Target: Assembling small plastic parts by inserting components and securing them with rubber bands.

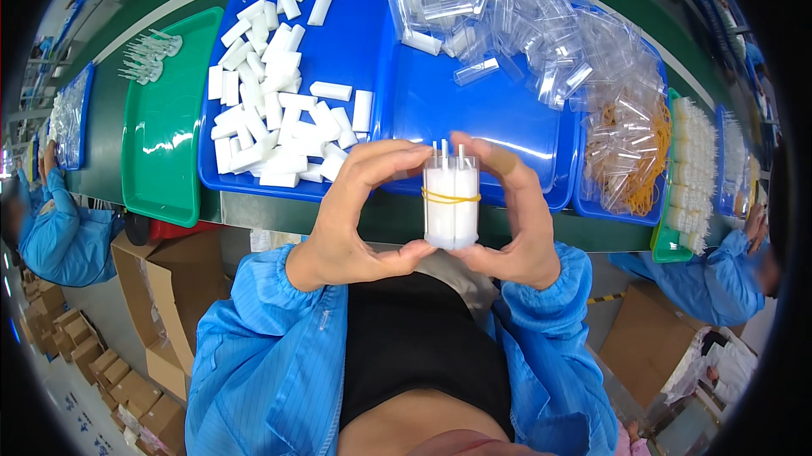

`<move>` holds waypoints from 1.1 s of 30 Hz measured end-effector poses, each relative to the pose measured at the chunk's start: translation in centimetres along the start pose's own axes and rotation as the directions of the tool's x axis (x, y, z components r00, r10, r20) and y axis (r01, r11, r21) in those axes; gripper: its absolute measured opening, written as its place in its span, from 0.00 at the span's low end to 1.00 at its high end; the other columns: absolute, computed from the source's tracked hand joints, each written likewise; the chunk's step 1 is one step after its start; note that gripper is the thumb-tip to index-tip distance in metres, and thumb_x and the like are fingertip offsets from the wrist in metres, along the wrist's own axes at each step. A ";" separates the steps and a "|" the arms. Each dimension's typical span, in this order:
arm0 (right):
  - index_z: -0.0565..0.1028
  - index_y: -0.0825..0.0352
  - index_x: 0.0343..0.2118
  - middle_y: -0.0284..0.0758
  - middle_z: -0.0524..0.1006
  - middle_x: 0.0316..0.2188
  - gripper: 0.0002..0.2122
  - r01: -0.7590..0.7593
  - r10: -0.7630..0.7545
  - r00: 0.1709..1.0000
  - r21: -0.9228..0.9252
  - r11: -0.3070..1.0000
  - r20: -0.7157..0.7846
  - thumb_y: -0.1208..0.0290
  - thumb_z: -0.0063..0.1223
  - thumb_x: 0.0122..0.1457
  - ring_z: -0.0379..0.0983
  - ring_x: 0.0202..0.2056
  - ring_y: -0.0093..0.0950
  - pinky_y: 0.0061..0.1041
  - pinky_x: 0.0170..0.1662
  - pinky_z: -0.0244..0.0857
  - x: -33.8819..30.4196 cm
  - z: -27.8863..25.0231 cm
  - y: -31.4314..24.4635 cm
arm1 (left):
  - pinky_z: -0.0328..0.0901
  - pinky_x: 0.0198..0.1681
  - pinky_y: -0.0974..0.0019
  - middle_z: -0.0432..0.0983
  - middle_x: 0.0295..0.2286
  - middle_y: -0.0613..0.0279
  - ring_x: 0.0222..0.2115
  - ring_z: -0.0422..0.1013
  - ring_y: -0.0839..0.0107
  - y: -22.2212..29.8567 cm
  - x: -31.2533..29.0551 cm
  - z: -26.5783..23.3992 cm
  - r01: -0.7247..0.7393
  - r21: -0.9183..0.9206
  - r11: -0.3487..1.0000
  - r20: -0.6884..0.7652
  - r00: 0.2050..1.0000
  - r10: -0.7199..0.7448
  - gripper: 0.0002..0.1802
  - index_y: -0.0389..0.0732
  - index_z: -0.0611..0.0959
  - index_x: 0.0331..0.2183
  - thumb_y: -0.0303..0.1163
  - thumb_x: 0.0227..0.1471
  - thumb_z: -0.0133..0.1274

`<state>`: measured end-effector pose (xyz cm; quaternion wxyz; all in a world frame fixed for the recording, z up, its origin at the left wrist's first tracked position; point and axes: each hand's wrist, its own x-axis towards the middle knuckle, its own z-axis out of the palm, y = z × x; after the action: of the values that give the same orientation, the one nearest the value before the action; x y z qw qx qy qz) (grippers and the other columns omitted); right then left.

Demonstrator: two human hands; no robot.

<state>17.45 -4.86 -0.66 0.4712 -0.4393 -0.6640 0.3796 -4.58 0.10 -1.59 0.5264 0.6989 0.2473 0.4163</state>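
Observation:
Between both hands, in front of my body, is an upright bundle of clear plastic and white blocks. A yellow rubber band circles its middle, and several thin white rods stick up from its top. My left hand is curved around the left side, thumb at the lower edge and index finger at the upper. My right hand mirrors it on the right side. Both are closed on the bundle. Beyond my left hand, loose white blocks lie piled in a blue tray.
A second blue tray holds clear plastic sleeves. Yellow rubber bands lie to its right, beside a green tray of white bristly pieces. At left, another green tray carries white rodded parts. Co-workers in blue sit both sides.

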 end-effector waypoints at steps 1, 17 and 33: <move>0.65 0.68 0.61 0.43 0.70 0.58 0.42 0.005 -0.005 1.000 -0.080 0.997 0.001 0.72 0.74 0.40 0.68 0.56 0.41 0.34 0.58 0.63 0.2 -0.1 -0.3 | 0.64 0.56 0.58 0.67 0.53 0.50 0.52 0.67 0.55 0.1 0.2 -0.2 -0.033 0.128 0.991 0.022 0.999 0.030 0.44 0.37 0.72 0.55 0.24 0.33 0.70; 0.72 0.69 0.55 0.44 0.75 0.53 0.36 0.089 -0.069 0.993 -0.230 0.969 0.093 0.72 0.74 0.38 0.75 0.48 0.38 0.31 0.49 0.69 0.2 -0.4 -0.1 | 0.65 0.54 0.57 0.70 0.48 0.51 0.50 0.68 0.55 0.2 0.6 -0.7 -0.170 0.325 0.930 0.147 0.981 0.128 0.44 0.37 0.74 0.54 0.25 0.29 0.70; 0.74 0.68 0.53 0.43 0.75 0.51 0.36 0.050 -0.027 0.992 -0.192 0.980 0.122 0.67 0.76 0.37 0.74 0.48 0.39 0.32 0.50 0.70 0.4 -1.1 -0.5 | 0.68 0.49 0.60 0.70 0.48 0.53 0.48 0.70 0.57 0.2 0.7 -0.6 -0.170 0.261 0.950 0.133 0.981 0.139 0.39 0.37 0.77 0.50 0.24 0.30 0.70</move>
<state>18.36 -4.51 0.25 0.3929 -0.4468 -0.7332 0.3293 -4.72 0.88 -1.08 0.4048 0.8041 0.2163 0.3780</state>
